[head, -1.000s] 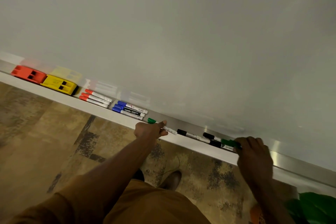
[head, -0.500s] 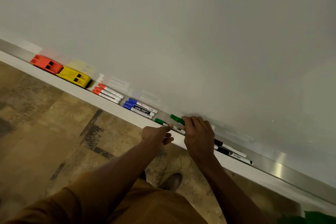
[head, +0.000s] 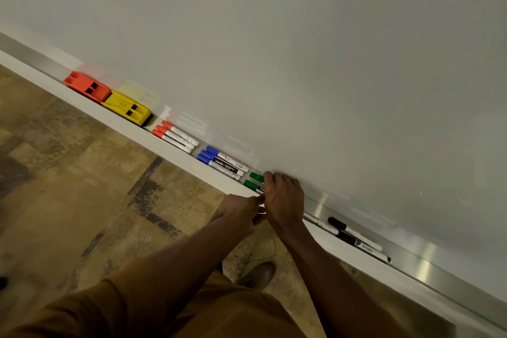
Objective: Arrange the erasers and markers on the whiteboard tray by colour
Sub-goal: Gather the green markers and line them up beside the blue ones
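Note:
Along the whiteboard tray (head: 175, 158) lie, from left to right, an orange eraser (head: 87, 87), a yellow eraser (head: 127, 108), three red markers (head: 175, 136), three blue markers (head: 223, 162), two green markers and some black markers (head: 356, 239). My right hand (head: 284, 202) covers the bodies of both green markers and grips the rear green marker (head: 256, 177) against the board. The front green marker (head: 251, 185) lies beside it. My left hand (head: 242, 211) is curled at the tray's front edge, touching my right hand; what it holds is hidden.
The white board (head: 301, 63) fills the upper view. Below the tray is a patterned brown floor (head: 82, 186), my shoe (head: 259, 273) and my orange-brown clothing (head: 164, 310). The steel tray runs on to the right past the black markers.
My right hand carried a green marker from the black group leftward and set it down behind the other green marker. My left hand drew back slightly toward the tray edge.

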The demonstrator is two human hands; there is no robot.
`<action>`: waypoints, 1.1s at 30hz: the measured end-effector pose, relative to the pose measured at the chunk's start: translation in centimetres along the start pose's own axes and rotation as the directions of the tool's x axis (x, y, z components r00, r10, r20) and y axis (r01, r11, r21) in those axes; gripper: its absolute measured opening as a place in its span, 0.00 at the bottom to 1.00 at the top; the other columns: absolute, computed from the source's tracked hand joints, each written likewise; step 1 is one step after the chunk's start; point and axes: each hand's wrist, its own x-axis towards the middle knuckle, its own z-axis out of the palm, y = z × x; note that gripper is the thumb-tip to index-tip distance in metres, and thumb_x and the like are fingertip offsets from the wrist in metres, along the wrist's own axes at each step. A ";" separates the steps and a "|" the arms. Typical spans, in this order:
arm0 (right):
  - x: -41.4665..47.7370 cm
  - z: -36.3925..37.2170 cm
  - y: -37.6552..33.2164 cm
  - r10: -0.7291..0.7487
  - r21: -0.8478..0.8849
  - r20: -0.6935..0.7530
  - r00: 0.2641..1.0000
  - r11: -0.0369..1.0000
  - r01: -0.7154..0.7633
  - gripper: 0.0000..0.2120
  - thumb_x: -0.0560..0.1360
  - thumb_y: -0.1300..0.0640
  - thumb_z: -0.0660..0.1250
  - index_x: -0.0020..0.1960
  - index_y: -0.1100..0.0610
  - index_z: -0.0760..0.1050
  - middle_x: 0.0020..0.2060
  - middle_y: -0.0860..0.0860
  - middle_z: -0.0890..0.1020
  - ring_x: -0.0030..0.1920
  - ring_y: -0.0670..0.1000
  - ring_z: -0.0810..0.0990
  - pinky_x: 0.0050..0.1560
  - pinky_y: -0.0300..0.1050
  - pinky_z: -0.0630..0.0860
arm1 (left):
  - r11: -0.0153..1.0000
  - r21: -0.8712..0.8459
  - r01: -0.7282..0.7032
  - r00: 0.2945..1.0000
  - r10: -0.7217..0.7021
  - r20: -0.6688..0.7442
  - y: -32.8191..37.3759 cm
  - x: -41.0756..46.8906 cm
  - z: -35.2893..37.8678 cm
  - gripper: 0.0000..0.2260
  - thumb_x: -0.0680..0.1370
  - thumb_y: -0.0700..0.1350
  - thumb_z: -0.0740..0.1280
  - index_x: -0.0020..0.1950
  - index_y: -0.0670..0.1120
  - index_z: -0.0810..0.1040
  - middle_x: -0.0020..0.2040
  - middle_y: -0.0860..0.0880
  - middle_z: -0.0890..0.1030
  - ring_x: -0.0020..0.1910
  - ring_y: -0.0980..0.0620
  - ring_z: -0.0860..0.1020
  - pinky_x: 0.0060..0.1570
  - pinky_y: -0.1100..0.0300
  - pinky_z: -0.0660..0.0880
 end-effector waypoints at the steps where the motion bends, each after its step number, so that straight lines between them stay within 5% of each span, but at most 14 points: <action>1: 0.1 0.1 -0.3 0.009 -0.006 0.000 1.000 1.000 -0.009 0.07 0.73 0.58 0.76 0.48 0.59 0.82 0.38 0.55 0.86 0.38 0.56 0.86 0.40 0.49 0.82 | 1.000 0.009 0.003 1.000 -0.003 -0.003 0.0 0.0 0.0 0.08 0.79 0.39 0.76 0.44 0.39 0.79 0.35 0.43 0.82 0.20 0.52 0.81 0.20 0.63 0.76; 9: 0.5 0.4 -1.2 0.028 -0.033 0.098 0.995 0.999 -0.025 0.02 0.74 0.63 0.71 0.46 0.59 0.81 0.39 0.57 0.85 0.40 0.59 0.85 0.44 0.53 0.82 | 0.998 0.058 0.009 1.000 -0.009 -0.013 0.0 -0.2 -0.3 0.12 0.82 0.38 0.71 0.39 0.40 0.76 0.34 0.45 0.80 0.25 0.51 0.80 0.24 0.61 0.77; 13: 0.1 0.7 -0.5 -0.011 0.002 -0.022 1.000 1.000 0.011 0.05 0.76 0.61 0.69 0.49 0.60 0.82 0.39 0.56 0.86 0.40 0.57 0.85 0.41 0.51 0.82 | 0.999 0.034 -0.003 1.000 0.003 0.001 0.0 -0.3 -0.4 0.11 0.81 0.39 0.73 0.39 0.39 0.78 0.31 0.44 0.81 0.17 0.53 0.78 0.18 0.64 0.75; 21: 0.2 0.9 0.4 -0.092 -0.008 -0.251 0.964 0.996 0.092 0.12 0.77 0.51 0.68 0.49 0.61 0.81 0.32 0.52 0.84 0.32 0.51 0.84 0.32 0.45 0.82 | 0.999 0.025 0.029 0.997 -0.031 0.071 0.2 -0.9 -0.4 0.13 0.79 0.43 0.76 0.41 0.40 0.77 0.38 0.42 0.82 0.30 0.49 0.81 0.21 0.64 0.77; 25: 0.3 1.9 0.3 -0.143 -0.062 -0.291 0.946 0.989 0.130 0.16 0.81 0.55 0.58 0.48 0.60 0.82 0.41 0.55 0.85 0.37 0.52 0.86 0.33 0.44 0.82 | 0.998 0.051 0.023 0.999 -0.026 0.044 0.1 -0.7 -0.4 0.12 0.80 0.41 0.74 0.40 0.40 0.77 0.37 0.42 0.83 0.31 0.48 0.82 0.29 0.58 0.80; 33: 0.1 3.3 0.9 -0.197 -0.003 -0.193 0.961 0.980 0.201 0.10 0.80 0.59 0.63 0.51 0.62 0.82 0.46 0.58 0.84 0.45 0.57 0.86 0.44 0.50 0.85 | 0.997 0.076 0.024 1.000 -0.024 -0.003 0.1 -0.3 -0.5 0.11 0.77 0.42 0.78 0.42 0.35 0.82 0.38 0.39 0.87 0.37 0.43 0.88 0.40 0.49 0.86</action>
